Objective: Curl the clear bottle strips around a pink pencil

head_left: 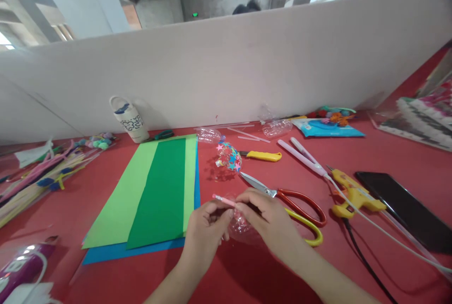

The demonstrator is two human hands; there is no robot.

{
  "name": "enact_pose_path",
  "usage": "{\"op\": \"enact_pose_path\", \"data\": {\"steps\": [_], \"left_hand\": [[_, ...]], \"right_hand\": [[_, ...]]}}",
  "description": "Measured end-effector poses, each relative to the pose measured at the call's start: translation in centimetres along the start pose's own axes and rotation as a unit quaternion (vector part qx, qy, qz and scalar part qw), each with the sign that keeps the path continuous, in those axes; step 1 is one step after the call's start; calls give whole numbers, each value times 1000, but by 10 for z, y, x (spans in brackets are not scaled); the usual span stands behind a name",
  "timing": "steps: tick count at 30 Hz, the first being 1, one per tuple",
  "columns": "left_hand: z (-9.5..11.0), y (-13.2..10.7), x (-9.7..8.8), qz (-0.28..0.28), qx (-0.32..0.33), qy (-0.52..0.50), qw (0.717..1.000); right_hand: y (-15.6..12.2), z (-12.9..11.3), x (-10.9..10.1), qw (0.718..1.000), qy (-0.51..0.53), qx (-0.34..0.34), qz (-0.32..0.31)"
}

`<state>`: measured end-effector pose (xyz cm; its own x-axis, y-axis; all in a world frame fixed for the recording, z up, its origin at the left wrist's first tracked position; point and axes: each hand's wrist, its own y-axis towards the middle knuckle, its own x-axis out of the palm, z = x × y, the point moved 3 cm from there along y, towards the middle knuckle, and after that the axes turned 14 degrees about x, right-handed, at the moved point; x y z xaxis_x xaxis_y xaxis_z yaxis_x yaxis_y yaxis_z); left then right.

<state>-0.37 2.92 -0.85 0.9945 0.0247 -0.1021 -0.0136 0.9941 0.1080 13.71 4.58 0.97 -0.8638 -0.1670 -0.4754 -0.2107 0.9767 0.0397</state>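
Here, a pink stick juts from the right hand, grip pinched; left hand, grip unclear

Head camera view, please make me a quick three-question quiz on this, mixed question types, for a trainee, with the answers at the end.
1. Multiple choice: what does the right hand hold at its fingertips?
A) a black phone
B) a thin pink stick
C) a yellow glue gun

2. True or false: the dark green sheet lies on top of the light green sheet.

3. Fill in the blank: the scissors have one red handle and one ____ handle.

Key:
1. B
2. True
3. yellow
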Motion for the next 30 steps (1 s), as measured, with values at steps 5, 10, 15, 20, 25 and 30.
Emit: {"op": "enact_pose_path", "data": {"steps": [5, 10, 15, 20, 25, 30], "left_hand": [[-3, 1, 0, 4, -23, -20, 1000], [-9, 2, 2, -10, -43, -74, 996], [-10, 2, 2, 1, -48, -83, 995], [-10, 2, 2, 4, -50, -77, 996], [-10, 2, 2, 17, -56, -88, 994], [-9, 1, 2, 21, -46, -84, 995]], "right_hand": [[-5, 0, 4, 983, -123, -121, 68], [-8, -5, 6, 962, -173, -189, 94], [-9, -5, 7, 964, -158, -189, 98], [-9, -5, 7, 976, -121, -163, 74], [-8, -5, 7, 987, -59, -135, 56], [-6, -2, 7, 994, -35, -96, 32]]}}
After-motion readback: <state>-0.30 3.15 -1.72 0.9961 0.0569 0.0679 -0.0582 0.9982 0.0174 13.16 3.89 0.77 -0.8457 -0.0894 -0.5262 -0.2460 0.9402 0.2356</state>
